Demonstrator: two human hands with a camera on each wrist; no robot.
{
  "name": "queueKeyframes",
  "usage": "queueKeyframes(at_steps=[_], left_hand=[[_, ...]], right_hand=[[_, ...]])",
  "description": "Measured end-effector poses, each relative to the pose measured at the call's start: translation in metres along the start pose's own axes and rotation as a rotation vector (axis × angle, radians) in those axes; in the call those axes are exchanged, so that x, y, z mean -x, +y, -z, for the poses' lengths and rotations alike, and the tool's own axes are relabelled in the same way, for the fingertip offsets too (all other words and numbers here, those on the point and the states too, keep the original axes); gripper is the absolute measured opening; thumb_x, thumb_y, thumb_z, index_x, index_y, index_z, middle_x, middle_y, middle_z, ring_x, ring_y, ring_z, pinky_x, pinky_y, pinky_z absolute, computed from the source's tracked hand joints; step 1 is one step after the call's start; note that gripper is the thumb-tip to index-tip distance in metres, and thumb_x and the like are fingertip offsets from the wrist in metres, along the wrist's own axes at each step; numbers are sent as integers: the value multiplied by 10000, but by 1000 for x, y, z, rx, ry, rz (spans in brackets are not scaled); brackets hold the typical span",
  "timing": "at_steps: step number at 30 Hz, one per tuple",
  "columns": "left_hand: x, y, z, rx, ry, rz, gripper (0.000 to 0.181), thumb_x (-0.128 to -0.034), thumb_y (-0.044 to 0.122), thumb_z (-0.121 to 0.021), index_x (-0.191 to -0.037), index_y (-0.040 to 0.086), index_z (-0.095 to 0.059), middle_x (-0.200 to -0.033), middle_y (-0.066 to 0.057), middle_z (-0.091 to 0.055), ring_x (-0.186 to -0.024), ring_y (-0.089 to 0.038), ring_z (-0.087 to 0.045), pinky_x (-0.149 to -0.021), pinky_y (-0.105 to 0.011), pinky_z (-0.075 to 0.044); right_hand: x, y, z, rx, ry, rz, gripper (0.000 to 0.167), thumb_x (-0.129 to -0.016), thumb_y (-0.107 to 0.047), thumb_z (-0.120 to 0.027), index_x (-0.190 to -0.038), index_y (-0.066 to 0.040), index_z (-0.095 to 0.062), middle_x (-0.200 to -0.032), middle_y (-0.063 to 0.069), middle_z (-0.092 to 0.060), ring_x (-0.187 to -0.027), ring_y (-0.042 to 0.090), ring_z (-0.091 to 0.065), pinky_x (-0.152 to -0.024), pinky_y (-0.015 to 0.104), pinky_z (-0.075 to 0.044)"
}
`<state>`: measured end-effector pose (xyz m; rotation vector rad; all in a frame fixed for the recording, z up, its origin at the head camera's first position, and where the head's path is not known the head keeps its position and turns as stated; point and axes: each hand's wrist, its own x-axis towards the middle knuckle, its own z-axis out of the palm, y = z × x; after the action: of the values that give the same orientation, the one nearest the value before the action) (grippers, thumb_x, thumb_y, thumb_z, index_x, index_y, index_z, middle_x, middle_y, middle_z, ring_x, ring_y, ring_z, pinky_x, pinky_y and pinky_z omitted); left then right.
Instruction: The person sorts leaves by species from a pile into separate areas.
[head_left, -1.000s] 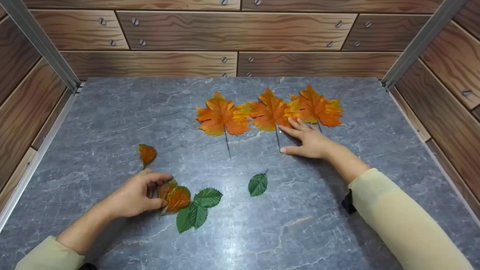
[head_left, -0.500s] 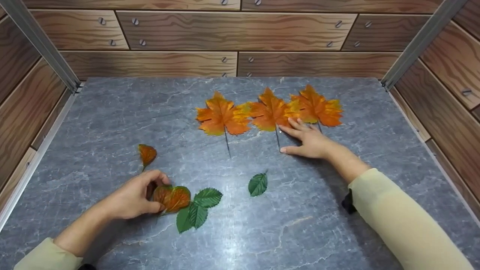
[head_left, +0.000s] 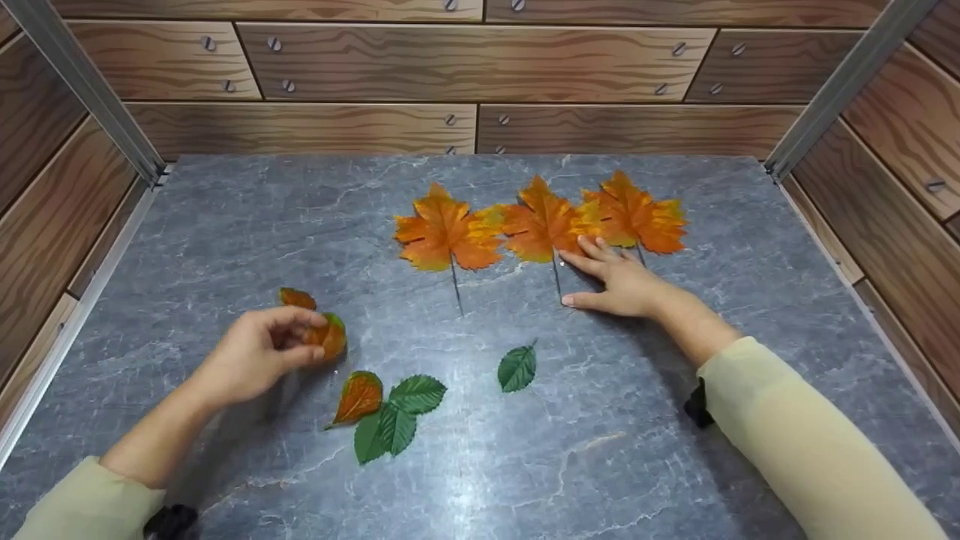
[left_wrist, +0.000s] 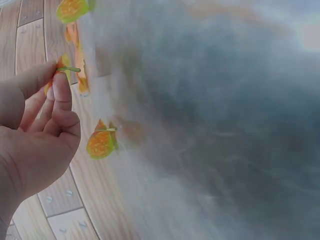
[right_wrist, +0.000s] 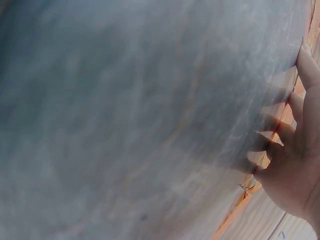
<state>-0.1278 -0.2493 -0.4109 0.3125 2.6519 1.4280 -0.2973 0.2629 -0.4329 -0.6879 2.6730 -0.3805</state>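
Note:
My left hand point(head_left: 259, 352) pinches a small orange-brown leaf point(head_left: 331, 339) between thumb and fingers, lifted off the table; in the left wrist view its short green stem point(left_wrist: 70, 69) sticks out past the fingertips. Just behind it lies another orange-brown leaf point(head_left: 298, 298), partly hidden. A third orange-brown leaf point(head_left: 360, 397) touches a cluster of green leaves point(head_left: 397, 426). My right hand point(head_left: 622, 281) lies with fingers spread at the lower edge of the middle maple leaf point(head_left: 541, 221), thumb by its stem. Maple leaves flank it on the left point(head_left: 448, 231) and right point(head_left: 636, 214).
A single green leaf point(head_left: 517, 368) lies on the grey marbled table point(head_left: 247, 225) between the hands. Wood-patterned walls point(head_left: 480, 64) enclose the back and sides, with metal posts point(head_left: 94, 94) at the corners.
My left hand has picked up one orange-brown leaf from beside the green cluster and moved it up and slightly left, toward the leaf behind. The right hand has stayed in place.

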Motion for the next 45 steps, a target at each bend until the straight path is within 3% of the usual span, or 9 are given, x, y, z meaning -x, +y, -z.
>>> queueKeyframes(at_steps=[6, 17, 22, 45], left_hand=[[-18, -2, 0, -14, 61, 50, 330, -925, -16, -782, -1246, -63, -721, -1031, -147, -769, -861, -215, -728, -722, -257, -616], [-42, -6, -2, -30, 52, 94, 322, -963, 8, -735, -1278, -48, -710, -1005, -155, -747, -728, -191, -692, -551, -273, -559], [-46, -8, -1, -29, 51, 99, 324, -963, 6, -734, -1281, -48, -704, -983, -161, -740, -706, -199, -676, -491, -299, -550], [-55, -3, -4, -56, 34, 126, 338, -974, 11, -733, -1309, -19, -704, -1032, -187, -724, -680, -201, -688, -494, -318, -566]], right_hand=[[0, 0, 1, 1, -5, -5, 916, -969, -743, -583, -1709, -362, -200, -1782, 71, -34, -1622, 375, 55, -1247, 697, 29], [0, 0, 0, 3, 4, -10, 918, -962, -756, -579, -1707, -365, -210, -1784, 57, -39, -1621, 383, 48, -1238, 716, 21], [0, -1, 0, 3, 2, -10, 911, -966, -747, -584, -1706, -368, -213, -1783, 61, -46, -1622, 379, 45, -1242, 710, 19], [0, 0, -1, 5, 7, -9, 916, -962, -756, -580, -1706, -365, -215, -1783, 60, -42, -1621, 384, 42, -1236, 720, 28]])
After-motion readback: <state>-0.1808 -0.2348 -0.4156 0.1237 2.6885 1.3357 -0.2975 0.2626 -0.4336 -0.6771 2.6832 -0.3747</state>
